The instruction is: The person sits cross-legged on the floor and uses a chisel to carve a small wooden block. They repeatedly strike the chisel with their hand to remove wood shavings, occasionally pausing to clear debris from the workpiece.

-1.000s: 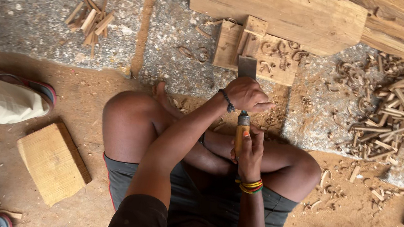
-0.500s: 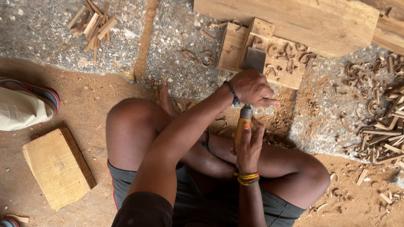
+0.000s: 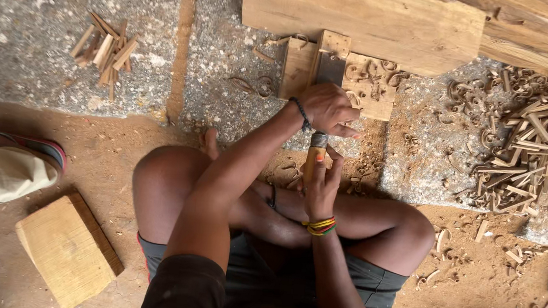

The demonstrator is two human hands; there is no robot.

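Glossy wooden chisel handle (image 3: 313, 163), seemingly metal-capped

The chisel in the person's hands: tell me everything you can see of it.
The chisel has a yellow-orange wooden handle with a grey metal ring at its upper end. It stands nearly upright in the picture, above the crossed legs. The right hand grips the handle from below, fingers wrapped around it. The left hand rests over the ringed end, covering whatever lies beyond it, so the blade is hidden. Just past that hand lies a small carved wooden block strewn with curled shavings.
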